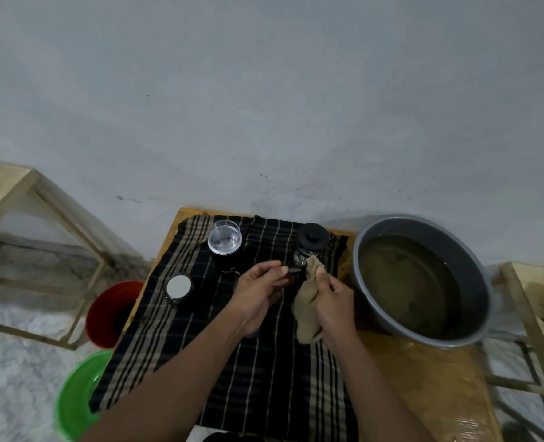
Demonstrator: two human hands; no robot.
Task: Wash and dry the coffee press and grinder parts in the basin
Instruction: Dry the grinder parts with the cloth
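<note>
The left hand (257, 291) pinches a small dark part (291, 272). The right hand (334, 301) grips a soft tan rag (307, 298) just beside it. Both are over a black striped cloth (264, 378) on the wooden desk (423, 378). Behind them stands a black coffee press (312, 239); its marks are too blurry to read. A round grey basin (471, 282) of brownish water sits on the right.

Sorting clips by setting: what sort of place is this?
Likely a makeshift indoor washing spot: grey round basin of murky water on a wooden table, red plastic bucket and green plastic tub on the floor.
</note>
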